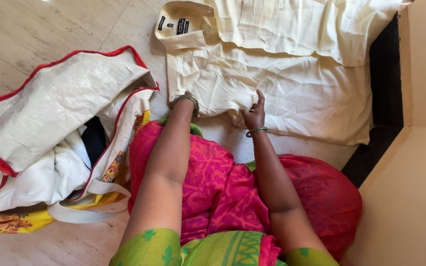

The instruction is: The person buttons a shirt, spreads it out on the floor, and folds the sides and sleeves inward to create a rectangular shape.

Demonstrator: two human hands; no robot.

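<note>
Currently, head view only: cream shirt (282,74) spread flat on pale marble floor (40,29), collar (186,24) toward the top left, near hem edge just ahead of the knees. Left hand (183,102) at the near left edge of the shirt, mostly tucked under the fabric; finger state cannot be told. Right hand (255,114) resting on the near fold, forefinger raised, remaining fingers curled and pinching a ridge of cloth. Green bangles on both wrists, clear of the fabric. To the left, touching the pink sari (223,182), an open white cloth bag (55,113) with red piping, white and dark garments inside, strap (94,207) trailing over the floor. At right, a dark strip (385,88) beside a beige wall (415,162). For a clean fold, as judged from this layout: grip both near corners evenly, keep the two hands level, lift the edge only slightly, carry it in one straight line. Smooth wrinkles outward with flat palms before pressing the crease. Keep the sleeve squared under the body panel, and keep the collar undisturbed. Avoid dragging cloth across the floor toward the bag.
</note>
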